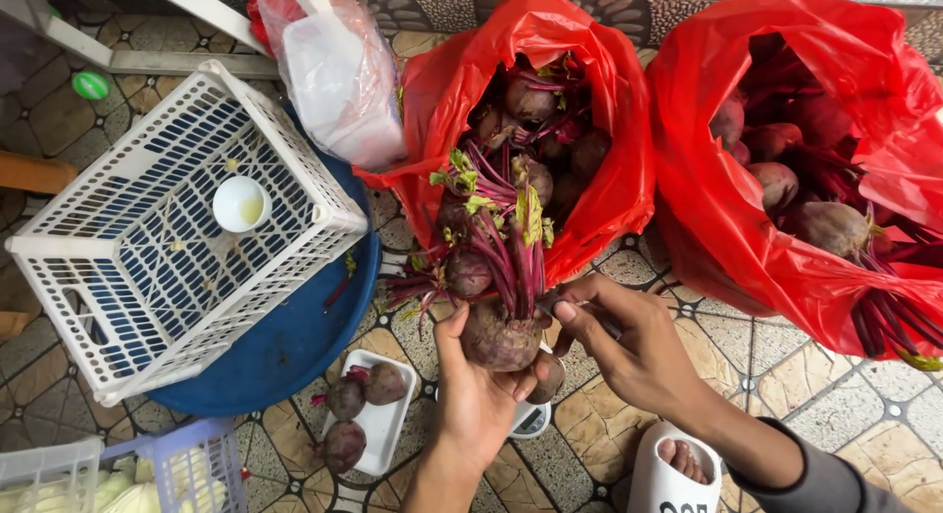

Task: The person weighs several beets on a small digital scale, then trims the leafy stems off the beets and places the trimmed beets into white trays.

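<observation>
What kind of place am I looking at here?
Probably a produce-packing spot on a patterned tiled floor: red plastic bags of beetroots, a white foam tray of trimmed beetroots, a white plastic crate.

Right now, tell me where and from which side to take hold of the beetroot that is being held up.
Take the beetroot by its round root body, probably from below, as the left hand cups it now. The stalks rise from its top toward the red bag, and the right hand works at the crown, so the underside is the free, firm part for a grip.
</observation>
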